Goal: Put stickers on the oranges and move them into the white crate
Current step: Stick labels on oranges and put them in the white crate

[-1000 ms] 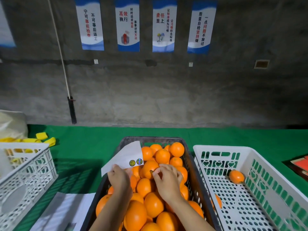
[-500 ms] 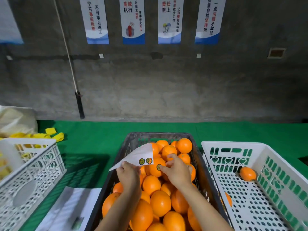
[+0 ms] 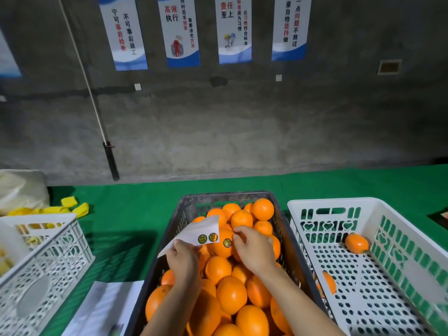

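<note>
A dark crate (image 3: 179, 214) in the middle is heaped with oranges. My left hand (image 3: 183, 259) pinches a white sticker sheet (image 3: 194, 232) that carries two round stickers. My right hand (image 3: 252, 248) rests its fingertips on the side of an orange (image 3: 221, 246) at the top of the heap. That orange bears a round sticker (image 3: 227, 243) on its face. To the right stands the white crate (image 3: 322, 203) with one orange (image 3: 356, 243) at its back and another orange (image 3: 328, 282) by its left wall.
A second white crate (image 3: 48, 251) stands at the left with yellow items inside. White paper sheets (image 3: 104, 309) lie between it and the dark crate. Yellow scraps (image 3: 70, 207) and a pale bag (image 3: 21, 190) sit at the back left on the green table cover.
My right hand pressed a sticker onto the top orange and its fingers have shifted to the orange's right side, so the sticker now shows. The sticker sheet stayed in my left hand.
</note>
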The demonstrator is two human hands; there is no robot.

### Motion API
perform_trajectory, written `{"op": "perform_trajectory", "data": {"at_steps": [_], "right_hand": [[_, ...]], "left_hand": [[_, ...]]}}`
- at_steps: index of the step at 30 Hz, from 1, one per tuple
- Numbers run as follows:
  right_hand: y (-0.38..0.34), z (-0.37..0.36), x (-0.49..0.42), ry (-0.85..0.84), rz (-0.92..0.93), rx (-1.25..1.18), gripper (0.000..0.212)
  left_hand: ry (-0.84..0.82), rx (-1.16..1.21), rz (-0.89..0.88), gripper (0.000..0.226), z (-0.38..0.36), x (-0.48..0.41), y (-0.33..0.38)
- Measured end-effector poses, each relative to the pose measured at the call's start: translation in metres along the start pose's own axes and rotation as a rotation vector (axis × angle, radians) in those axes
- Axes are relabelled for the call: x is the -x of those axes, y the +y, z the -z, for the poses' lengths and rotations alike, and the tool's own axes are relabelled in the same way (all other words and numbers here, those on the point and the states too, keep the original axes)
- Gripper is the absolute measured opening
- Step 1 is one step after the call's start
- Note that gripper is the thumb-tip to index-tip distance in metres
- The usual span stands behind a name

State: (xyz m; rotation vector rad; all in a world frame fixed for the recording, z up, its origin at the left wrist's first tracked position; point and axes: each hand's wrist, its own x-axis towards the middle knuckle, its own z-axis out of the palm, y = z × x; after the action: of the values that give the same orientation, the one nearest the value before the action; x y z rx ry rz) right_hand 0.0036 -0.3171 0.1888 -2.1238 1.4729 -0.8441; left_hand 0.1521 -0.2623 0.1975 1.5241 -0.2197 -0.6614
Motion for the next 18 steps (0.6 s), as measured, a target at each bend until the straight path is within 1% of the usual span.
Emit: {"op": "perform_trajectory", "data": {"at_steps": [2,3,4,6,9,11,12,14,16,18], "right_hand": [[0.0,-0.008,0.002,-0.066,0.061,0.22,0.066],[0.0,-0.012,0.001,-0.103,0.082,0.344,0.079],[0.002,-0.016,-0.001,-0.13,0.092,0.44,0.088],[0.005,-0.022,-0.004,-0.126,0.107,0.54,0.091],[0.003,-0.021,-0.004,-0.065,0.099,0.527,0.08],[-0.001,-0.019,-0.001,0.007,0.008,0.385,0.074],[-0.004,-0.016,0.001,0.049,-0.072,0.236,0.071],[-0.013,-0.005,0.002,0.15,-0.26,-0.184,0.066],[-0.016,0.009,0.001,0.313,-0.446,-0.59,0.059],[-0.013,0.022,0.002,0.448,-0.575,-0.848,0.063]], "left_hand": [[0.018,0.01,-0.032,0.044,0.001,0.002,0.001],[0.022,0.021,-0.051,0.042,0.0,0.003,0.001],[0.021,0.028,-0.069,0.041,0.0,0.004,0.001],[0.01,0.039,-0.08,0.04,-0.001,0.008,0.002],[-0.02,0.028,-0.096,0.034,0.0,0.014,0.005],[-0.03,0.015,-0.17,0.027,0.0,0.017,0.006],[-0.033,0.004,-0.211,0.026,0.001,0.019,0.007],[-0.051,-0.021,-0.3,0.028,0.002,0.022,0.009],[-0.078,-0.059,-0.382,0.03,0.003,0.021,0.006],[-0.105,-0.106,-0.454,0.029,0.004,0.019,0.003]]}}
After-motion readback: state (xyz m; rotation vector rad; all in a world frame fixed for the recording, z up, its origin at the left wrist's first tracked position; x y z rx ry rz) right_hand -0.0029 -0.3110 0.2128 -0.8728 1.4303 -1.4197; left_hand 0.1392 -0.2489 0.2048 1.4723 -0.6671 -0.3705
